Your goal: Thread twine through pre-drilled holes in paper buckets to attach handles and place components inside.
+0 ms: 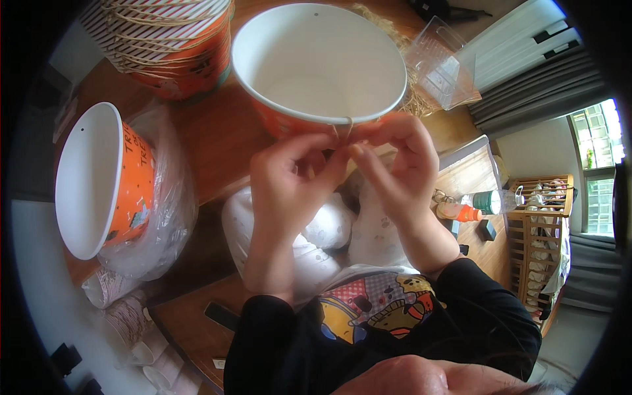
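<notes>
Your smooth, round bucket (316,66), white inside and orange outside, sits just beyond the fingers (390,130); your left hand (293,174) and right hand (405,168) pinch thin, rough twine (350,122) at its near rim.

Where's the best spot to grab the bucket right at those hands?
Perhaps the near-left rim of the bucket, from above, thumb inside: its wide mouth opens upward and that edge looks free, while left hand and right hand crowd the twine at the near edge.
</notes>
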The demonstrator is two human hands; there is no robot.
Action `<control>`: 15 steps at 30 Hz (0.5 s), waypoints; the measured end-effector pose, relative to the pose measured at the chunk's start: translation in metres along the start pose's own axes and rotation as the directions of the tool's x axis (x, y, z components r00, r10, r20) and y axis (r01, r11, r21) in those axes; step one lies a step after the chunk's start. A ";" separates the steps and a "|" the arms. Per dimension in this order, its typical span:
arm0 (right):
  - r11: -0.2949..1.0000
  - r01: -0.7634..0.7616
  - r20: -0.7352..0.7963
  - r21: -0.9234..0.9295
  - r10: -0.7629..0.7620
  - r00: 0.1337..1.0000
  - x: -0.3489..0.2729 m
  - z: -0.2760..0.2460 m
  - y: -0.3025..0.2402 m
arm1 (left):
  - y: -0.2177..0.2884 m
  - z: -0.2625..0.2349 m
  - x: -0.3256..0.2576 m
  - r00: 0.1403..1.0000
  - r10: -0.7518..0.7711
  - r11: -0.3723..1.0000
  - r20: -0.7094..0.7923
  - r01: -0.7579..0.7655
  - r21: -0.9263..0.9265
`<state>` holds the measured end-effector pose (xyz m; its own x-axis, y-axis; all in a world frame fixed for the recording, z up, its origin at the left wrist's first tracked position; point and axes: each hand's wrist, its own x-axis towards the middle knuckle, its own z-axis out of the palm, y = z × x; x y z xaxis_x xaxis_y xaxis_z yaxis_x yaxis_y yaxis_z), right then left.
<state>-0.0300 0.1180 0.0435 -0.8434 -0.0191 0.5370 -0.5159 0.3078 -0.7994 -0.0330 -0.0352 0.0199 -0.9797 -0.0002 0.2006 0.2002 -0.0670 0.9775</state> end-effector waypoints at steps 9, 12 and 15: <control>0.983 -0.002 -0.063 -0.185 -0.010 0.998 0.008 0.007 -0.008 | -0.002 -0.003 0.001 1.000 -0.011 1.000 0.011 0.011 0.020; 0.985 -0.008 -0.072 -0.175 -0.004 0.997 0.008 0.007 -0.007 | 0.000 -0.003 0.001 0.999 -0.028 0.999 0.035 0.027 0.019; 0.985 -0.006 -0.066 -0.174 -0.005 0.998 0.008 0.007 -0.005 | -0.002 -0.004 0.002 0.997 -0.053 0.998 0.057 0.054 -0.016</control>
<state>-0.0352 0.1101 0.0501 -0.8291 0.0418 0.5575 -0.4765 0.4686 -0.7439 -0.0357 -0.0390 0.0184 -0.9866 0.0600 0.1517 0.1465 -0.0833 0.9857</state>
